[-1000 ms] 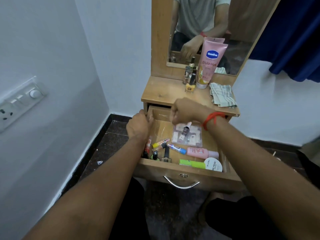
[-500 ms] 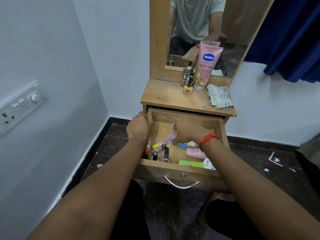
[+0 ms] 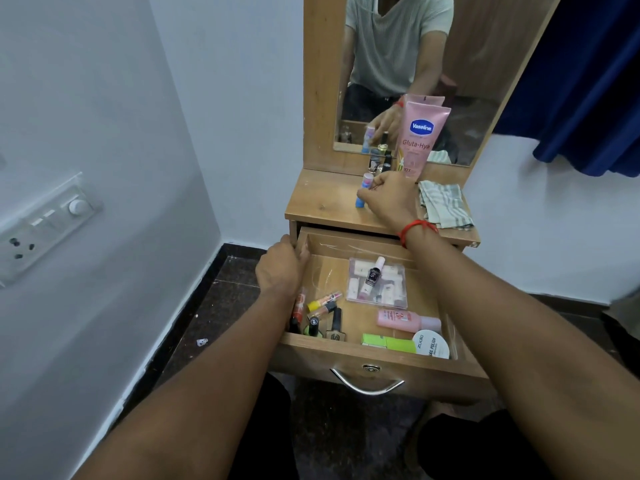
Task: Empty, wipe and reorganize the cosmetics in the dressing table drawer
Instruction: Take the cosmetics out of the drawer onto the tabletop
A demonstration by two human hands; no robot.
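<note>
The wooden drawer (image 3: 377, 358) is pulled out and holds several cosmetics: a clear pouch (image 3: 391, 289) with a nail polish bottle (image 3: 372, 276) on it, a pink bottle (image 3: 401, 319), a green tube (image 3: 388, 342), a white jar (image 3: 431, 344) and lipsticks (image 3: 322, 306) at the left. My left hand (image 3: 282, 268) grips the drawer's left wall. My right hand (image 3: 389, 199) is on the table top (image 3: 322, 206), holding a blue and pink tube (image 3: 365, 190) upright there.
A pink Vaseline tube (image 3: 422, 136) and small bottles (image 3: 379, 162) stand by the mirror (image 3: 478, 81). A striped cloth (image 3: 445, 204) lies at the top's right. White walls close in on the left; a blue curtain (image 3: 588, 81) hangs at right. Dark floor lies below.
My right hand has lifted out of the drawer with the blue and pink tube and stood it on the table top. The left hand has stayed on the drawer wall.
</note>
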